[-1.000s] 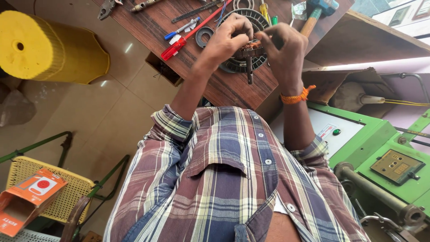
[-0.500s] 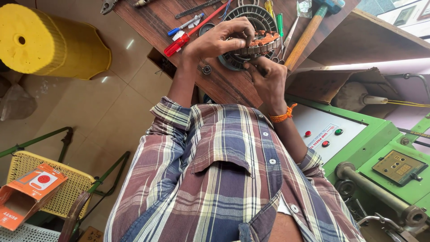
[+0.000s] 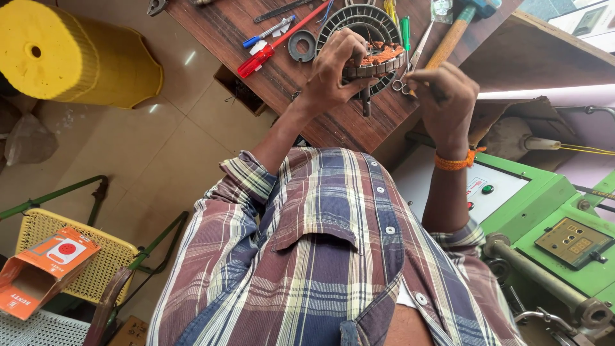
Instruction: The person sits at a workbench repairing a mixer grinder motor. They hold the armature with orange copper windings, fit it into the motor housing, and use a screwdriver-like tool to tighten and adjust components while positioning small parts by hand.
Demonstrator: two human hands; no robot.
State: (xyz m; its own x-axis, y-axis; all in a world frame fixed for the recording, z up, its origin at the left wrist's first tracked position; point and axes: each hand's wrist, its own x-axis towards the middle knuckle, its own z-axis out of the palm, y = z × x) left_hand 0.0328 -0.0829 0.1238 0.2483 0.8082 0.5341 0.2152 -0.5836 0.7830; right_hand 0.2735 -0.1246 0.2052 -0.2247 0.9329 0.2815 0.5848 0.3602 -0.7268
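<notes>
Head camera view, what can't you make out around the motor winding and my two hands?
- Motor winding: its near side is covered by the left hand.
- Right hand: what its fingers pinch is hidden behind them; the small rings beside it are too small to identify.
- Hammer: head cut off by the top edge.
- Round fan-like part: its lower half lies behind the winding.

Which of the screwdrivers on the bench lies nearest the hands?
The green-handled screwdriver, lying just above the motor winding that the left hand holds. The red-handled screwdriver lies farther off, left of the ring.
</notes>
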